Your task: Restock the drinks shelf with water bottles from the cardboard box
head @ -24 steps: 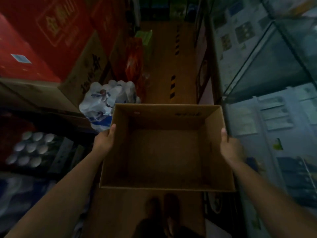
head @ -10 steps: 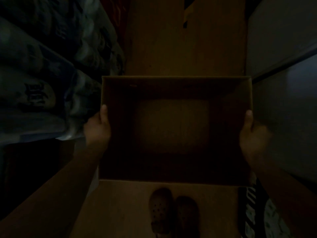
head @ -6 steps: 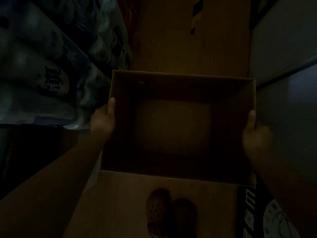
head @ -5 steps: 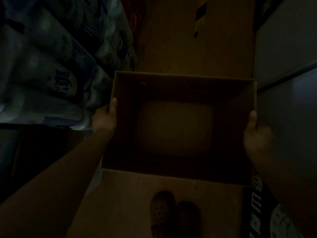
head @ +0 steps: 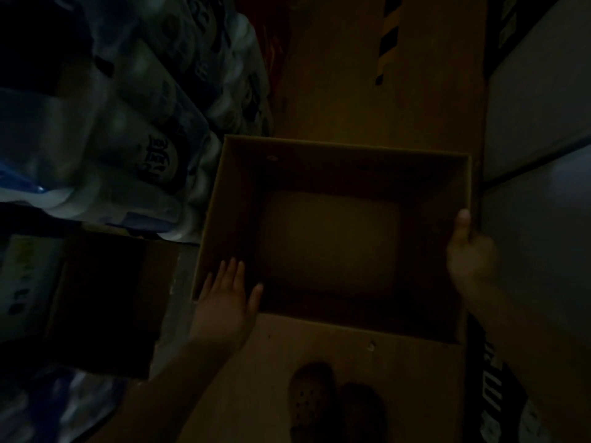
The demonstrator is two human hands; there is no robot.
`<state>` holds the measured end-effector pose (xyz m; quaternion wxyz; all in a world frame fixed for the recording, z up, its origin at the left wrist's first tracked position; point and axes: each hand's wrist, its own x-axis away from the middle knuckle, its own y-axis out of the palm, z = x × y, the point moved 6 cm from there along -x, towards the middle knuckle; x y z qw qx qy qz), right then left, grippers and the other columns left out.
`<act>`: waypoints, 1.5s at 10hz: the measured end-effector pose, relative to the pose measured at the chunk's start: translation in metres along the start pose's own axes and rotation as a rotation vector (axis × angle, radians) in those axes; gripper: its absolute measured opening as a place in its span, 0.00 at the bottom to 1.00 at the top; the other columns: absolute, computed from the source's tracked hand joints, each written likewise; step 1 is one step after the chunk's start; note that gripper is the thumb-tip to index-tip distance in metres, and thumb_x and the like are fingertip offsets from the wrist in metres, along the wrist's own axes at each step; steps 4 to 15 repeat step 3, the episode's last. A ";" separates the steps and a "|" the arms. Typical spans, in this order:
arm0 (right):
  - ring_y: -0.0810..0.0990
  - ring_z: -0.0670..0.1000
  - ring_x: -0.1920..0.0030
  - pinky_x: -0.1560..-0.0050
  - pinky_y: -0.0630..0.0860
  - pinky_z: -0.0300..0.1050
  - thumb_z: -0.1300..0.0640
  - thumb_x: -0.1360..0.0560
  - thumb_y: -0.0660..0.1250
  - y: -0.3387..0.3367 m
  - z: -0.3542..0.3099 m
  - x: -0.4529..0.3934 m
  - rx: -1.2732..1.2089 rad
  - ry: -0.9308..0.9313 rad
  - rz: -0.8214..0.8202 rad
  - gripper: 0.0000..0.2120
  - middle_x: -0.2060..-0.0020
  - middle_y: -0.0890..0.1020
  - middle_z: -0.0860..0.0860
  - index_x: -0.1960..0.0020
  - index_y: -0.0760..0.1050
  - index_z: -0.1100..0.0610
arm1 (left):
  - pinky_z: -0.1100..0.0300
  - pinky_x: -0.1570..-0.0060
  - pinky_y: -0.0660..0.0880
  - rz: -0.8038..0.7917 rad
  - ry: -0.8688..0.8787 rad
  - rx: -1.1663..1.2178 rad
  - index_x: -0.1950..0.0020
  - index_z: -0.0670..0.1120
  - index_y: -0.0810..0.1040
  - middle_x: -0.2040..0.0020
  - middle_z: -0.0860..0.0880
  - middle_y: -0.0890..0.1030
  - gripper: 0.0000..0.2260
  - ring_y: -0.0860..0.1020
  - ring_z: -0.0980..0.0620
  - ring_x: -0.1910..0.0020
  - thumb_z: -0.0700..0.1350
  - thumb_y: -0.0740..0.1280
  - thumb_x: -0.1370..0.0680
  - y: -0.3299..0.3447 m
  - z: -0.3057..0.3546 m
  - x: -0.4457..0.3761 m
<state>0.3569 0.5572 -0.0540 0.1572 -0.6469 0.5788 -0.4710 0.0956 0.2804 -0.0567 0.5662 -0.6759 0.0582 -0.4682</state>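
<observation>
Box (head: pixel 332 241) gripped at rim by right hand (head: pixel 471 254); left hand (head: pixel 228 295) spread flat, fingers straight; wrapped bottle packs (head: pixel 134 129) stacked beyond left hand; shoes (head: pixel 335 407) below

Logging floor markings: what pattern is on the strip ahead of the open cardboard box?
Black and yellow diagonal hazard stripes, head view.

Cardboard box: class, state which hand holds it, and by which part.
The right hand grips the cardboard box by its right wall; the left hand lies open-fingered at its near-left corner.

Left hand (head: pixel 227 294) flat with fingers spread; right hand (head: pixel 470 251) curled, thumb up.
</observation>
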 end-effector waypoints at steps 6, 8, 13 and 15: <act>0.62 0.61 0.27 0.26 0.58 0.52 0.32 0.26 0.58 -0.007 0.000 -0.003 -0.004 0.091 -0.162 0.47 0.26 0.60 0.61 0.23 0.46 0.63 | 0.54 0.25 0.45 0.065 0.043 0.081 0.22 0.44 0.42 0.22 0.47 0.52 0.31 0.49 0.52 0.23 0.59 0.44 0.19 -0.035 0.019 0.011; 0.62 0.61 0.27 0.26 0.58 0.52 0.32 0.26 0.58 -0.007 0.000 -0.003 -0.004 0.091 -0.162 0.47 0.26 0.60 0.61 0.23 0.46 0.63 | 0.54 0.25 0.45 0.065 0.043 0.081 0.22 0.44 0.42 0.22 0.47 0.52 0.31 0.49 0.52 0.23 0.59 0.44 0.19 -0.035 0.019 0.011; 0.62 0.61 0.27 0.26 0.58 0.52 0.32 0.26 0.58 -0.007 0.000 -0.003 -0.004 0.091 -0.162 0.47 0.26 0.60 0.61 0.23 0.46 0.63 | 0.54 0.25 0.45 0.065 0.043 0.081 0.22 0.44 0.42 0.22 0.47 0.52 0.31 0.49 0.52 0.23 0.59 0.44 0.19 -0.035 0.019 0.011; 0.62 0.61 0.27 0.26 0.58 0.52 0.32 0.26 0.58 -0.007 0.000 -0.003 -0.004 0.091 -0.162 0.47 0.26 0.60 0.61 0.23 0.46 0.63 | 0.54 0.25 0.45 0.065 0.043 0.081 0.22 0.44 0.42 0.22 0.47 0.52 0.31 0.49 0.52 0.23 0.59 0.44 0.19 -0.035 0.019 0.011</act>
